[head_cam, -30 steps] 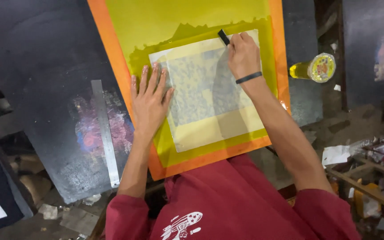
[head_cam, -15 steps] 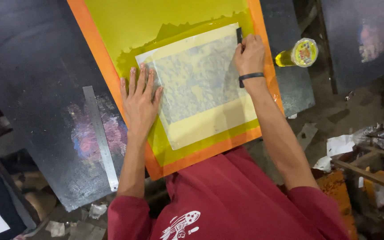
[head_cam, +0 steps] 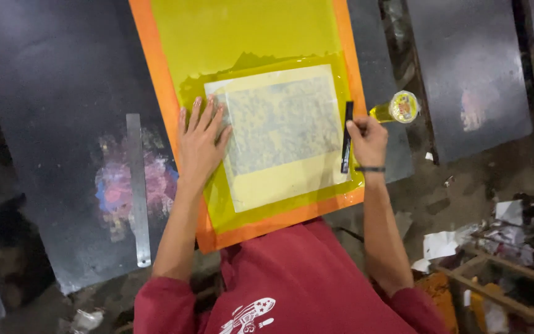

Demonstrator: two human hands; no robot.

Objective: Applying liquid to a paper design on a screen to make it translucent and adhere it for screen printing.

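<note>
Okay, left hand lies flat, fingers spread, pressing the left edge of a pale printed sheet on a yellow screen with an orange frame. Right hand is closed around a thin black strip tool, held upright along the sheet's right edge; dark band on that wrist. Sheet sits in the lower half of the screen, inside a darker wet-looking yellow patch. Just right of the frame, a small bottle lies on its side, yellow liquid inside, printed cap facing the camera. Metal ruler rests on the dark table, left of the frame. Paper scraps on the floor at right.
</note>
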